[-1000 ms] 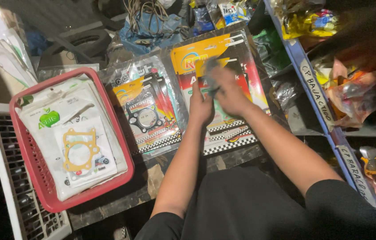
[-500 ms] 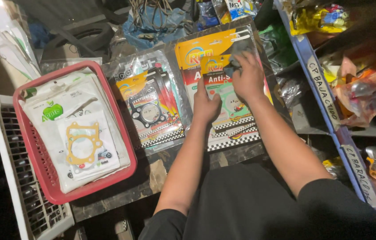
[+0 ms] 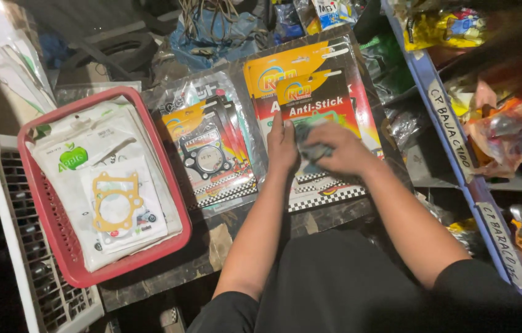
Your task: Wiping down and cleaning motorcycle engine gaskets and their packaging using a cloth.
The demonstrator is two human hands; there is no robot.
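Grey cloth (image 3: 314, 148) in right hand (image 3: 341, 148) wipes the gasket packet (image 3: 316, 111), left hand (image 3: 282, 145) pressing.

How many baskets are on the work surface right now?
2: a red basket left of the hands, holding gasket packets, and a white basket at the far left, partly under the red one. More could be hidden out of frame.

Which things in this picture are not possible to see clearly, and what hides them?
- Head view: the cloth is mostly covered by the right hand, so its shape is unclear.
- The gasket packet under the left hand is partly covered by both hands.
- The lower packets in the red basket are hidden by the top ones.
- The shelf bags are dark and blurred.
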